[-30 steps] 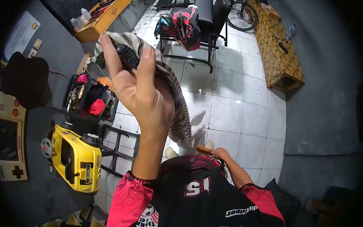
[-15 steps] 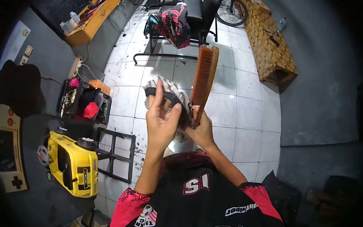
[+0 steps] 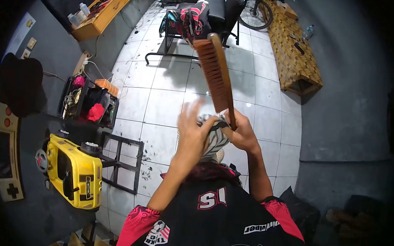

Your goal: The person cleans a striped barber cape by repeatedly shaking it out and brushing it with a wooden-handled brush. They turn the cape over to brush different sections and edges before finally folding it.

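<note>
At centre frame, the right hand (image 3: 243,134) is clenched round the handle of a long wooden brush (image 3: 215,74), which stands upright with stiff rust-coloured bristles facing left. Beside it, the left hand (image 3: 192,134), fingers spread, touches a crumpled striped cloth (image 3: 216,139).

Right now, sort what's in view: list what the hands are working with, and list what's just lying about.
In hand:
brush, held upright in the right hand
striped cloth, bunched under the brush, left hand on it

Lying about:
yellow toy car
crate of clutter
chair with a jacket
bike
wooden bench, with a bottle on it
</note>
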Demonstrator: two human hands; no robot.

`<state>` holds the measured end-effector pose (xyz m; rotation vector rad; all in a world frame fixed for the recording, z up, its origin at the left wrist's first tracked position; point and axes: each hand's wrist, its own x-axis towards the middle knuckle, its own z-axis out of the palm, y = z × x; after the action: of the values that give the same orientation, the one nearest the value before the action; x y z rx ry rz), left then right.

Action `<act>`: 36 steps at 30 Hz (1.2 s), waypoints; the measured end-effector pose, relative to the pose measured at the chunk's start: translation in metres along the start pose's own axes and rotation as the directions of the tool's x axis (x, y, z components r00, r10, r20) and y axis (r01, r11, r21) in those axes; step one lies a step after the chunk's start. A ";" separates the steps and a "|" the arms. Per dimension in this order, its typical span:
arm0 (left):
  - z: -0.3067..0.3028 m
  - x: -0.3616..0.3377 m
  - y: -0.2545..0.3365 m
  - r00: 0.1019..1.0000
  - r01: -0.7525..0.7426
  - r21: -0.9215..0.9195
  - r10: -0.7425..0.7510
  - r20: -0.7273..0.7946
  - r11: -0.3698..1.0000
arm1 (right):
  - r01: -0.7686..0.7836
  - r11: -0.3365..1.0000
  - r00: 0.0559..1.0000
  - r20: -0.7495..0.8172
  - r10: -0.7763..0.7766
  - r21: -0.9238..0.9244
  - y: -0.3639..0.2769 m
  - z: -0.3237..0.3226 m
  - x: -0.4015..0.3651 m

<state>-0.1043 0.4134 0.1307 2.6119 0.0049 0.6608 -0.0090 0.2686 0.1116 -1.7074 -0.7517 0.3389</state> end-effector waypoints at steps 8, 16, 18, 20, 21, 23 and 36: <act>-0.003 0.034 0.009 0.847 0.297 -0.539 0.044 0.530 0.788 | -0.055 0.979 0.948 -0.317 -0.011 -0.198 -0.001 -0.027 -0.010; -0.004 0.066 0.024 0.898 0.338 -0.552 -0.085 0.433 0.762 | -0.045 0.985 0.842 -0.536 -0.052 -0.167 -0.006 -0.041 -0.031; -0.005 0.073 0.030 0.938 0.314 -0.623 -0.132 0.320 0.716 | 0.256 0.765 0.877 -0.475 0.074 0.591 -0.014 -0.024 -0.042; -0.014 0.083 0.041 0.952 0.275 -0.673 -0.099 0.289 0.687 | 0.249 0.751 0.887 -0.455 0.076 0.611 -0.013 -0.002 -0.049; -0.012 0.087 0.046 0.970 0.227 -0.742 -0.077 0.231 0.631 | 0.195 0.724 0.928 -0.364 0.083 0.661 0.009 0.011 -0.058; -0.019 0.097 0.051 0.981 0.184 -0.840 -0.041 0.191 0.510 | -0.218 0.860 0.930 -0.170 0.327 0.461 0.072 0.033 -0.072; -0.075 0.102 0.046 0.911 0.358 -0.932 -0.235 0.338 0.048 | -0.726 0.478 0.562 -0.027 0.827 -0.494 0.320 0.027 -0.199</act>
<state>-0.0525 0.4144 0.2554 1.1606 0.0585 0.1787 -0.0779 0.1256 -0.2316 -2.4529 -0.1057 1.0847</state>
